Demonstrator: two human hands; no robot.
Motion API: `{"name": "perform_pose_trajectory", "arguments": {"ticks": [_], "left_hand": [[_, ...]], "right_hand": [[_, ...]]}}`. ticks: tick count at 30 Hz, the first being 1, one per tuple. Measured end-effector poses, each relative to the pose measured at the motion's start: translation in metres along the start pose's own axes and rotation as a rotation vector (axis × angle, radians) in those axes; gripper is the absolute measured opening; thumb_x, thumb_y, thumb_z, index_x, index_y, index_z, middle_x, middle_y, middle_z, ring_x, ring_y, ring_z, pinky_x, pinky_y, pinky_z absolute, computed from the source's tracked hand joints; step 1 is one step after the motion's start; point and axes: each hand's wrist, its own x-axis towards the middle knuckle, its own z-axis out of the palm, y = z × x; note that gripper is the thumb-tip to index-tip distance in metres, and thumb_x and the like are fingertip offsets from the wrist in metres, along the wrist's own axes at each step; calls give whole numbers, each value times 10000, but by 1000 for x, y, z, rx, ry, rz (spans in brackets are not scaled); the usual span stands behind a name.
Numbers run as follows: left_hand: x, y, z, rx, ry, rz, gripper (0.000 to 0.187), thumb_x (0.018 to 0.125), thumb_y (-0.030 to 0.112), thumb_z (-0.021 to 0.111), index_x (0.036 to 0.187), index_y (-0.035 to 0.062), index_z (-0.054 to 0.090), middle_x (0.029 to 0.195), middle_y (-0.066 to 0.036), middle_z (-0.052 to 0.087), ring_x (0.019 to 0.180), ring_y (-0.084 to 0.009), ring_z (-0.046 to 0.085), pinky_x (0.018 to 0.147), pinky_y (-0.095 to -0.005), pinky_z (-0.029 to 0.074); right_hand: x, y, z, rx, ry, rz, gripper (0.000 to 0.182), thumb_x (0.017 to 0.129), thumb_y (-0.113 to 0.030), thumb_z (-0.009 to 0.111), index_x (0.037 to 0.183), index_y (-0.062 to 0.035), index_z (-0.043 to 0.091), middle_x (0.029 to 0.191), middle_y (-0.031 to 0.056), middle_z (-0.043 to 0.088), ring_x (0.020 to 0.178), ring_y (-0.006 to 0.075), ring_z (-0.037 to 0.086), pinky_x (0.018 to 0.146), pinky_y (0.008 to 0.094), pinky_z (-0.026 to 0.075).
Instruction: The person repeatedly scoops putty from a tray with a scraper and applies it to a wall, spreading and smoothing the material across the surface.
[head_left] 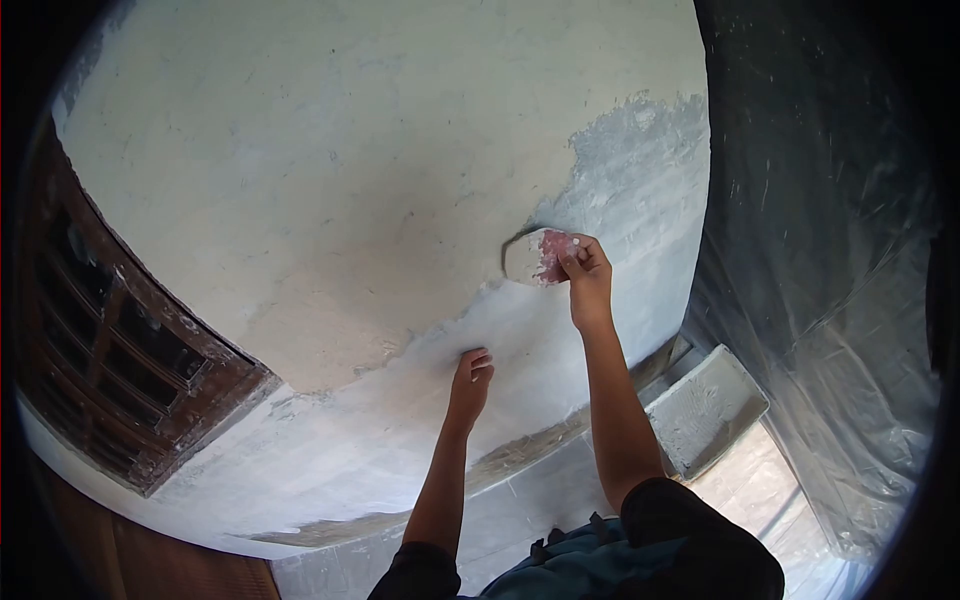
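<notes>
The right hand [585, 268] is gripping a trowel [530, 258] flat against the wall [330, 180], beside the grey patch [640, 160]; the left hand [472, 375] is resting open, lower left. Keeping the blade shallow and pressure even would feather the edge cleanly

Short black sleeves [690, 520] (blue garment [560, 570] beneath), bare forearms.

Single head-worn view, wide fisheye with dark rounded corners, tilted steeply upward along both raised arms toward the wall [330, 180] close in front. Left hand [471, 375] sits near centre frame, right hand [587, 272] just above and right of it.
</notes>
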Motion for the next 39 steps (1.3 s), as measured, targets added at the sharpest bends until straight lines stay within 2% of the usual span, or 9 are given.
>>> {"name": "perform_pose_trajectory", "arguments": {"ticks": [7, 9, 13, 19, 22, 27, 31, 34, 39], "left_hand": [[0, 1, 2, -27, 2, -25, 342, 879, 165, 511, 1209, 84, 473, 1158, -74, 537, 1026, -166, 513, 808, -326, 436], [0, -1, 3, -16, 8, -11, 344, 877, 163, 512, 1210, 85, 472, 1167, -78, 530, 1023, -170, 511, 809, -329, 436], [-1, 2, 3, -42, 21, -4, 346, 876, 160, 511, 1211, 84, 472, 1175, -81, 524, 1026, -175, 510, 818, -333, 435], [-5, 4, 5, -44, 29, -44, 348, 878, 163, 512, 1215, 84, 467, 1178, -82, 518, 1041, -182, 507, 836, -337, 432], [-1, 4, 4, -30, 18, -19, 351, 878, 162, 515, 1217, 84, 465, 1178, -83, 516, 1045, -183, 504, 835, -338, 432], [-5, 6, 4, -42, 17, -42, 353, 878, 159, 517, 1219, 86, 463, 1192, -85, 512, 1048, -185, 504, 832, -334, 434], [-2, 1, 3, -21, 15, -27, 348, 879, 157, 516, 1216, 82, 469, 1210, -84, 510, 1052, -186, 507, 829, -335, 436], [-5, 0, 5, 0, 9, -26, 347, 878, 158, 516, 1213, 77, 476, 1215, -85, 515, 1054, -188, 512, 826, -338, 440], [-7, 0, 17, -9, -25, -46, 336, 880, 162, 510, 1201, 67, 486, 1186, -84, 536, 1032, -181, 531, 823, -341, 443]], "right_hand": [[-1, -15, 6, -19, -33, 32, 193, 857, 68, 467, 1029, 9, 532, 916, 60, 621, 793, 92, 578, 702, 220, 467], [0, -6, 7, -169, -143, -12, 205, 854, 80, 459, 1034, 10, 528, 925, 72, 625, 804, 106, 594, 708, 232, 482], [5, -12, -2, -70, -13, 40, 208, 858, 73, 468, 1051, 21, 529, 910, 50, 614, 791, 84, 562, 712, 220, 457], [4, -1, 1, -183, -82, -26, 165, 875, 50, 469, 1019, 10, 541, 922, 83, 629, 805, 106, 597, 701, 238, 486], [1, -14, -1, -13, 27, 27, 150, 880, 35, 484, 1014, 8, 546, 892, 45, 622, 764, 77, 560, 679, 208, 447], [5, -3, 3, -144, -86, -45, 128, 879, 27, 486, 989, -2, 545, 890, 70, 641, 755, 99, 598, 681, 231, 485], [4, -15, 1, 49, 32, 36, 168, 877, 28, 488, 1031, -2, 548, 881, 43, 632, 766, 76, 571, 685, 216, 456], [2, -4, 6, -56, -144, 37, 162, 873, 24, 498, 1025, 0, 548, 881, 42, 632, 736, 77, 567, 657, 214, 459], [2, -10, -24, 75, 15, 36, 139, 876, 13, 510, 1010, -8, 540, 871, 33, 616, 741, 92, 565, 702, 249, 482]]}}
